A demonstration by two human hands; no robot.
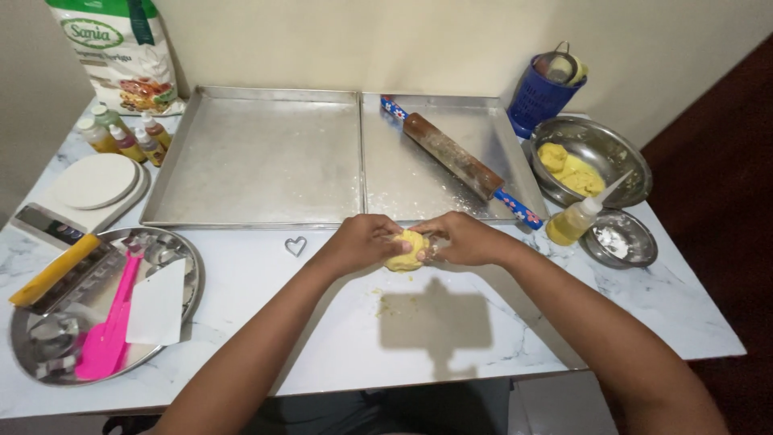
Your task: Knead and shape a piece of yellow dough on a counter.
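- Yellow dough ball is sitting between both hands, just above the marble tabletop.
- Left hand is curling closed around the dough's left side.
- Right hand is pressing its fingers snugly against the right side.
- Heart-shaped cutter is lying just left of the grip.
- Rolling pin is resting on a baking tray beyond the hands.

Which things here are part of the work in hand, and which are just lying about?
In use:
- left hand
- right hand
- yellow dough ball, pressed between both hands

Lying about:
- rolling pin on the right baking tray
- left baking tray
- bowl of dough
- heart cutter
- pink spatula
- squeeze bottle
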